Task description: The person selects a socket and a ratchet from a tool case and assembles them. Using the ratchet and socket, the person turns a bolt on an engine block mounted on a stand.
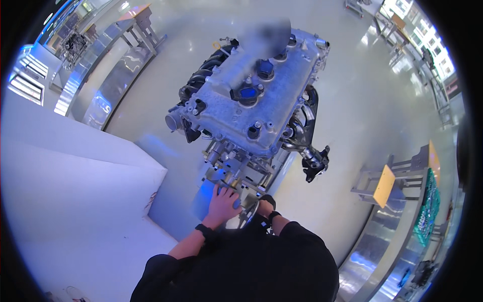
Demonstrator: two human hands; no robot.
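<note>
Pale floor point(347, 131) surrounds the engine point(226, 103) on its stand point(233, 165), a metal wheel point(248, 215) between the spread left hand point(222, 204) and right hand point(265, 207), either grip's hold impossible to tell; slow, even pressure would probably work best.

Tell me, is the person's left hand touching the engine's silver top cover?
Apart. The head view shows a plain gap between the left hand and the silver top cover, with metal parts visible between them.

Black shirt point(234, 269), dark wristbands point(205, 231)
</note>
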